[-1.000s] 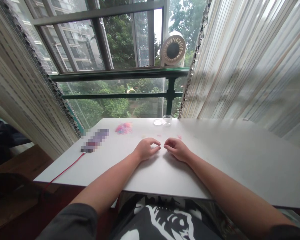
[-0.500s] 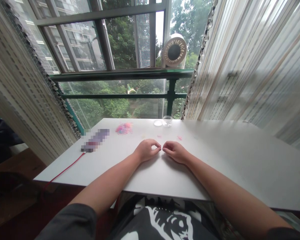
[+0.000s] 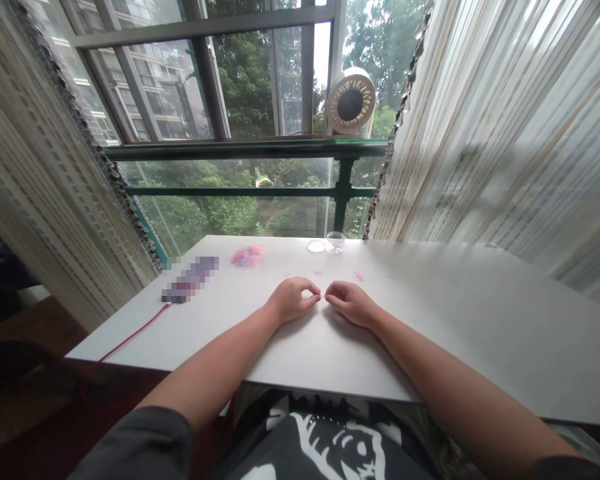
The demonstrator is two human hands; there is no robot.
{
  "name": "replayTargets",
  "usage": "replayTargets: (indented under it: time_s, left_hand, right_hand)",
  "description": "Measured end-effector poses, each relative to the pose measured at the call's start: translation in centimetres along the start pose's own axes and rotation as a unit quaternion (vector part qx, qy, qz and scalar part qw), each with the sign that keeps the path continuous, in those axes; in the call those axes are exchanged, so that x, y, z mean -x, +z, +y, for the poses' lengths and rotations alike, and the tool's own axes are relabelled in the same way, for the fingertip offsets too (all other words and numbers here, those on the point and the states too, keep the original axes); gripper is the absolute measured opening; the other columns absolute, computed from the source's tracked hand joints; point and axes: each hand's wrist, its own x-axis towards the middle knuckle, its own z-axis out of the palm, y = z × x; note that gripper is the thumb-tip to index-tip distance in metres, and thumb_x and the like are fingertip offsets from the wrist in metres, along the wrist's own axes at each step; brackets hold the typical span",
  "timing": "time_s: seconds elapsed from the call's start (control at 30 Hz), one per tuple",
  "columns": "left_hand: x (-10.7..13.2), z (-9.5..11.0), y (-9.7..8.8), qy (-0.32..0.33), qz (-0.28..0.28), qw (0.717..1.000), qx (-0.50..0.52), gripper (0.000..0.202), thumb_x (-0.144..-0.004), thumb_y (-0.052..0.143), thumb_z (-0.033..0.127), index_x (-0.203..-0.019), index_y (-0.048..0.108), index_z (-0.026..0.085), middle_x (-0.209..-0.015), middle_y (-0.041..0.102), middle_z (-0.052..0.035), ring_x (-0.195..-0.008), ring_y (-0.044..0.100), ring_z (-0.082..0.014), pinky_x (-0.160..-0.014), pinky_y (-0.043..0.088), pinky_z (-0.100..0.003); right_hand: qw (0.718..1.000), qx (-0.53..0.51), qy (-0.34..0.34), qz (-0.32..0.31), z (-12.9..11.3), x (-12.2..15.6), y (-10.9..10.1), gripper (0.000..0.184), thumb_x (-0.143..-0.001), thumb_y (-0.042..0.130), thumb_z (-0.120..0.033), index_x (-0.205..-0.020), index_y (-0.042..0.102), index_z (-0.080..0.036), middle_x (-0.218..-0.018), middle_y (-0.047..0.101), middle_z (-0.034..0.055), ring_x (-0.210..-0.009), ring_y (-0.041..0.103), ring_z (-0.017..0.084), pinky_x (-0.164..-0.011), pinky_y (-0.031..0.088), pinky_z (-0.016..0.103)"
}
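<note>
Both my hands rest on a white table (image 3: 455,320), fingertips almost meeting in the middle. My left hand (image 3: 291,301) is curled, thumb and forefinger pinched together. My right hand (image 3: 349,301) is curled the same way, pinching towards the left one. Whatever sits between the fingertips is too small to make out. A heap of pink and blue small bands (image 3: 249,255) lies farther back on the left. A few tiny pink bits (image 3: 359,276) lie just beyond my right hand.
A small clear cup (image 3: 335,242) and a round lid (image 3: 316,246) stand at the table's far edge. A blurred dark device (image 3: 190,280) with a red cable (image 3: 130,340) lies at the left. Curtains hang on both sides; a round white fan (image 3: 350,103) sits on the window rail.
My two hands have drawn slightly closer together, fingertips now nearly touching. The view has shifted a little; nothing else on the table has moved.
</note>
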Motion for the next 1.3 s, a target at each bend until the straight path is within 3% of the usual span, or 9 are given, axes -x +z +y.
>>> replayTargets:
  time_s: [0.27,0.5,0.63,0.8,0.97,1.13,1.3]
  left_hand:
    - [-0.4,-1.1,-0.3,-0.033,0.001,0.998,-0.058,0.017,-0.074,0.052,0.030,-0.080,0.064,0.020,-0.087,0.065,-0.0031,-0.084,0.057,-0.0174,-0.082,0.042,-0.030]
    - [-5.1,-3.5,0.9,-0.073,-0.031,0.980,-0.180,0.026,-0.071,0.053,0.030,-0.094,0.063,0.021,-0.101,0.060,-0.0066,-0.096,0.052,-0.0226,-0.086,0.039,-0.034]
    - [-7.3,-4.0,1.5,-0.112,-0.076,0.966,-0.220,0.021,-0.072,0.051,0.030,-0.083,0.066,0.022,-0.089,0.063,-0.0059,-0.086,0.055,-0.0215,-0.079,0.041,-0.032]
    - [-8.0,-4.5,1.3,-0.099,-0.102,0.961,-0.239,0.018,-0.072,0.049,0.027,-0.073,0.066,0.022,-0.082,0.065,-0.0044,-0.080,0.056,-0.0185,-0.076,0.042,-0.027]
    - [-8.2,-4.8,1.2,-0.115,-0.113,0.961,-0.225,0.020,-0.074,0.047,0.028,-0.077,0.064,0.019,-0.087,0.065,-0.0065,-0.082,0.056,-0.0191,-0.075,0.042,-0.027]
    - [-8.3,-4.7,0.9,-0.134,-0.120,0.968,-0.173,0.022,-0.074,0.046,0.031,-0.083,0.063,0.019,-0.084,0.065,-0.0047,-0.072,0.057,-0.0171,-0.066,0.043,-0.026]
    - [-8.1,-4.7,0.8,-0.127,-0.115,0.974,-0.151,0.020,-0.072,0.049,0.030,-0.081,0.063,0.020,-0.082,0.066,-0.0034,-0.070,0.057,-0.0163,-0.063,0.043,-0.025]
  right_hand:
    - [0.998,0.024,0.014,0.050,0.4,-0.5,0.2,0.013,-0.071,0.048,-0.024,-0.072,0.058,-0.016,-0.061,0.056,-0.0001,-0.054,0.045,0.010,-0.053,0.035,0.022]
    - [0.998,0.052,0.002,0.041,0.5,0.0,0.2,0.010,-0.070,0.048,-0.022,-0.071,0.057,-0.017,-0.058,0.053,-0.0016,-0.053,0.043,0.009,-0.052,0.033,0.022]
    - [0.997,0.064,0.004,0.044,0.6,0.2,-0.2,0.010,-0.070,0.049,-0.022,-0.070,0.057,-0.017,-0.058,0.054,-0.0015,-0.052,0.043,0.009,-0.052,0.032,0.022]
    - [0.997,0.059,0.011,0.056,1.0,0.2,-0.9,0.009,-0.070,0.048,-0.022,-0.069,0.056,-0.018,-0.057,0.053,-0.0014,-0.052,0.043,0.010,-0.053,0.034,0.023]
    - [0.994,0.073,0.012,0.075,1.7,0.1,-1.5,0.010,-0.070,0.049,-0.024,-0.066,0.056,-0.018,-0.055,0.052,-0.0029,-0.050,0.042,0.009,-0.071,0.039,0.031]
    - [0.992,0.085,0.017,0.095,2.1,0.1,-1.6,0.013,-0.071,0.047,-0.026,-0.067,0.057,-0.019,-0.053,0.051,-0.0049,-0.051,0.042,0.009,-0.091,0.029,0.039]
    - [0.991,0.091,0.020,0.100,2.1,0.1,-1.6,0.012,-0.071,0.048,-0.025,-0.066,0.057,-0.019,-0.053,0.051,-0.0053,-0.050,0.042,0.009,-0.095,0.023,0.040]
